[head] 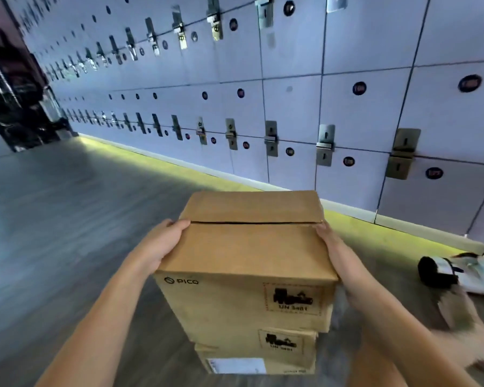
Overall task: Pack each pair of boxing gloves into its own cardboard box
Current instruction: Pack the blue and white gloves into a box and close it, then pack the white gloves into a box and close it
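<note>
So: biggest thing in view is the locker wall (291, 65), pale doors with metal latches and round dark tags, running from near right to far left. A yellow-green light strip (179, 169) follows its base. The grey wood-look floor (67, 219) fills the left and centre. There is a dark rack (11, 93) at far left; its contents are too blurred to read. Centre near is a stack of three cardboard boxes. The top box (246, 247) is the largest, with its flaps closed and the seam running left to right across the lid. It has PICO print and a UN 3481 label on the near face. It overhangs the second box (285, 342), which carries the same label. Can't tell whether it is fully set down on it. The bottom box (235, 365) has a white label on its near face. Both hands are on the top box, one per side. The left hand (162, 241) is flat against the left side, fingertips over the top edge at the seam. The right hand (333, 252) lies flat along the right edge, fingers straight. Neither wraps around anything; the box is pressed between the palms. A white boxing glove (458, 270) with a black cuff lies on the floor at right, near the locker base and well apart from the stack. Just near of it is a blurred brown shape (456, 305); can't tell what it is.
</note>
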